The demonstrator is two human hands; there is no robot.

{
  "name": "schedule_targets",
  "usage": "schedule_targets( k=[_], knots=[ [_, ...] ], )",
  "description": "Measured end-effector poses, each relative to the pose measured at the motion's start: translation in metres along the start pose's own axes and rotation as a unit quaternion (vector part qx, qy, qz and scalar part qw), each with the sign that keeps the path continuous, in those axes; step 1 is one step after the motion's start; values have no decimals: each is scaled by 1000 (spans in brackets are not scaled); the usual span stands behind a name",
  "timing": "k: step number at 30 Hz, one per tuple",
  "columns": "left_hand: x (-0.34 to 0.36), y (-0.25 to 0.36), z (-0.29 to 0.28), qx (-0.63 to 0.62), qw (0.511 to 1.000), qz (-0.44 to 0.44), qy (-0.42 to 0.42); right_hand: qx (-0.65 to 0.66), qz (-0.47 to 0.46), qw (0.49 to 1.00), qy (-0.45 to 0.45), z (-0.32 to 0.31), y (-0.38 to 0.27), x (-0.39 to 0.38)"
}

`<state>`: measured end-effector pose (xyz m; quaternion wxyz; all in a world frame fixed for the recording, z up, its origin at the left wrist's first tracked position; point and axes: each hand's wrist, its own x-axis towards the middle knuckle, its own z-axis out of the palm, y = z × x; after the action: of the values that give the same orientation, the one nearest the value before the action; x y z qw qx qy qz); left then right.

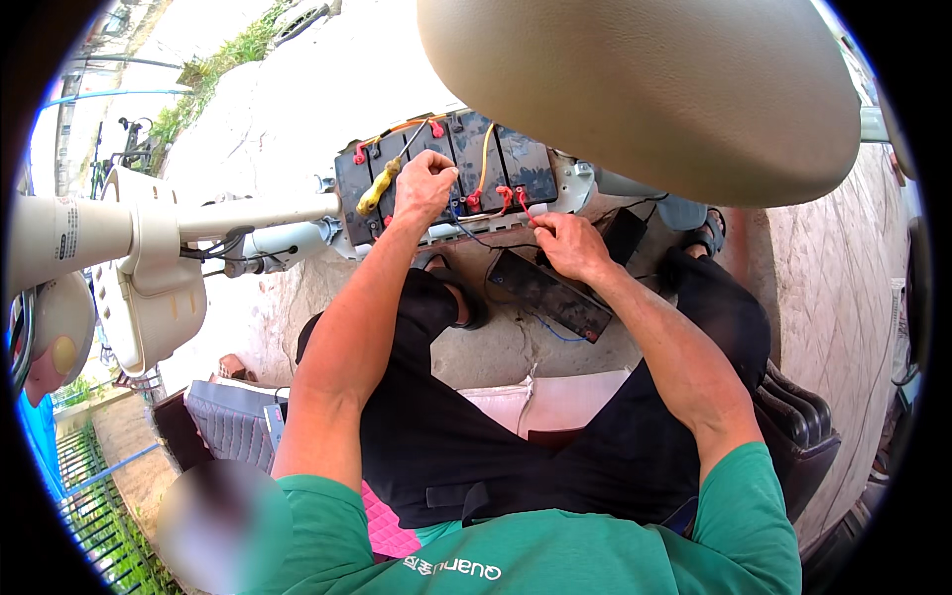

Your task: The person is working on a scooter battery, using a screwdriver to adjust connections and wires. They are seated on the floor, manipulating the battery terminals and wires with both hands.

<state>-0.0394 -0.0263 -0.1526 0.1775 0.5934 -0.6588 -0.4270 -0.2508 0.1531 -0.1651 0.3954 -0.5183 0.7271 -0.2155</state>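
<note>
A row of dark batteries (pixel 521 164) sits in an open frame in front of me, with red-capped terminals and orange and yellow wires across the top. My left hand (pixel 426 186) is over the middle batteries, thumb and fingers pinched together; what they hold, if anything, I cannot make out. Beside it, a screwdriver (pixel 380 185) with a yellow handle lies slanted across the left batteries. At the front right edge, my right hand (pixel 573 245) pinches a thin red wire (pixel 525 205). A blue wire (pixel 466 226) runs below the batteries between my hands.
A large beige seat (pixel 645 89) overhangs the far right side. To the left are a white tube (pixel 263 213) and a beige panel (pixel 154 278). On the ground between my feet lies a dusty black box (pixel 550 296), with a smaller black box (pixel 625 236) near it.
</note>
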Motion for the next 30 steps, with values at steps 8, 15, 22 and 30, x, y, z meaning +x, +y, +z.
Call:
schedule_targets(
  k=[8, 15, 22, 30],
  knots=[
    [-13, 32, -5, -148, 983, -47, -101, -3, 4, 1000, -4, 0, 0, 0],
    [-54, 71, 16, -275, 942, -98, -163, 0, 12, 1000, -8, -4, -4, -2],
    [-58, 74, 42, -292, 940, -131, -116, 31, 8, 999, -13, -3, -7, -6],
    [-38, 75, 61, -336, 925, -144, -98, 73, -21, 997, 21, 1, -15, -17]
  ],
)
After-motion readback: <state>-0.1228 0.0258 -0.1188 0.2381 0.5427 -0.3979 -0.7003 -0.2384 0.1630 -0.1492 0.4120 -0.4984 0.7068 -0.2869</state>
